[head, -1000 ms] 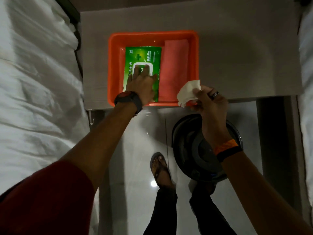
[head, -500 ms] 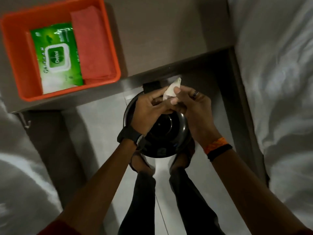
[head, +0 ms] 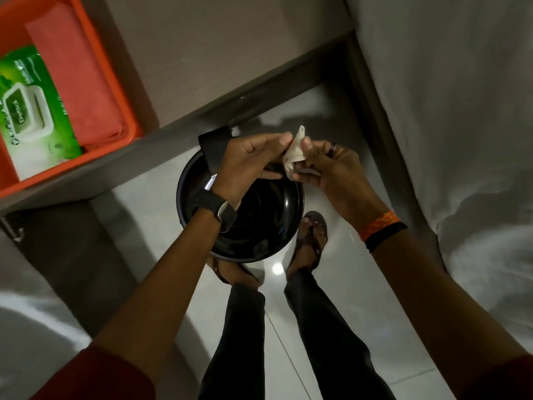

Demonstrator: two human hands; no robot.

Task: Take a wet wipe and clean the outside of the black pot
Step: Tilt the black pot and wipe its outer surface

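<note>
A crumpled white wet wipe [head: 294, 157] is pinched between my left hand [head: 245, 166] and my right hand [head: 331, 168], both held in front of me over the floor. Directly below them is the black pot [head: 259, 226], seen from above with its shiny inside showing. Its flat black handle [head: 213, 148] points toward the table and passes under my left hand. I cannot tell what is holding the pot. The green wet wipe pack [head: 28, 111] lies in the orange tray [head: 127, 111] at the upper left, its flap shut.
A folded red cloth [head: 78, 88] lies beside the pack in the tray. The tray stands on a grey table [head: 230, 53] whose edge runs just beyond the pot. White bedding [head: 461, 111] fills the right side. My sandalled foot [head: 310, 238] stands on the glossy tiled floor.
My left hand left the wipe pack and joined my right hand on the wipe over the pot. The view swung right and down, and the hands have pulled slightly apart.
</note>
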